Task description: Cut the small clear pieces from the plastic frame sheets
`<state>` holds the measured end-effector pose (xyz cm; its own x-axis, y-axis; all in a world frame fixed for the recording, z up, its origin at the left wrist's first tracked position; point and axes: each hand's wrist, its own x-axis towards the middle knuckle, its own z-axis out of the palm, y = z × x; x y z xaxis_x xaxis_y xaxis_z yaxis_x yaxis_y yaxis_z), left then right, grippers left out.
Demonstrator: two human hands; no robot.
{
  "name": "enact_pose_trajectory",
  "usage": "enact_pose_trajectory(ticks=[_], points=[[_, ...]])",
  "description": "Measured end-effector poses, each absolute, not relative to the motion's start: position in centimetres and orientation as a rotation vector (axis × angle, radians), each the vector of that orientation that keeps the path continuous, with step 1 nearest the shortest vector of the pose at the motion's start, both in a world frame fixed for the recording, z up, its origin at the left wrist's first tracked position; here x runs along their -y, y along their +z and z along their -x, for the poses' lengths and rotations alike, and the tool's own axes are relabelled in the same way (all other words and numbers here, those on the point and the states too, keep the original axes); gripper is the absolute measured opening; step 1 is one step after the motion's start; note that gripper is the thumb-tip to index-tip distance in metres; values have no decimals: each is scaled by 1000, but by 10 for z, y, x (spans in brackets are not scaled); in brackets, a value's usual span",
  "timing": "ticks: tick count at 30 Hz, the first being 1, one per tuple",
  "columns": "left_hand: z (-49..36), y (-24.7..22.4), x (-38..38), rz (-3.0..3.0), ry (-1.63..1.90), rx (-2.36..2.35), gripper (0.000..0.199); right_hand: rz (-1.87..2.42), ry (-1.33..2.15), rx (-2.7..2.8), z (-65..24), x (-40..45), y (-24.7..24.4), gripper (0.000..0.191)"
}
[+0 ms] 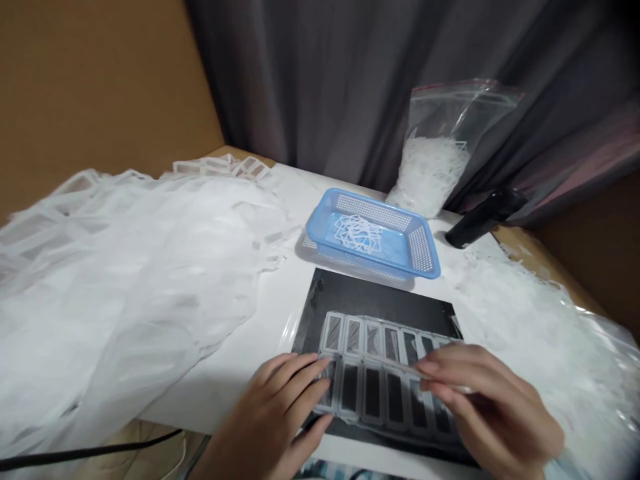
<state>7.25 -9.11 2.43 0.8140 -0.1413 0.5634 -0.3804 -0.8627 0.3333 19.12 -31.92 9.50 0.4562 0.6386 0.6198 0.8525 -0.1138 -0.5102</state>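
A translucent sheet of rectangular frames (pixel 367 359) in two rows lies on a black board (pixel 385 297). My left hand (pixel 287 407) rests on the sheet's left end, fingers stretched out and slightly apart. Pinched in the fingers of my right hand (pixel 493 400) is a thin pale stick-like tool (pixel 400 365). Its far end reaches left over the strip between the two rows; I cannot make out its tip. The right end of the sheet is partly hidden behind that hand.
Behind the board stands a blue basket (pixel 423 260) holding small white frames (pixel 358 233). A pile of white sheets (pixel 165 267) covers the left. At the right are a zip bag (pixel 430 167) of white pieces, a black cylindrical object (pixel 475 221) and heaped clear scraps (pixel 530 320).
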Motion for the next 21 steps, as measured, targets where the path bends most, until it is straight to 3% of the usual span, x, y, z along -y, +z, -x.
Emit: enact_pose_trajectory(ticks=[6,21], points=[[-71,23,90,-2528,734,362,18,1770,-80,1414,-195,299,99,20],[-72,21,92,-2492,638,351,16,1831,-45,1389,-195,297,96,14]])
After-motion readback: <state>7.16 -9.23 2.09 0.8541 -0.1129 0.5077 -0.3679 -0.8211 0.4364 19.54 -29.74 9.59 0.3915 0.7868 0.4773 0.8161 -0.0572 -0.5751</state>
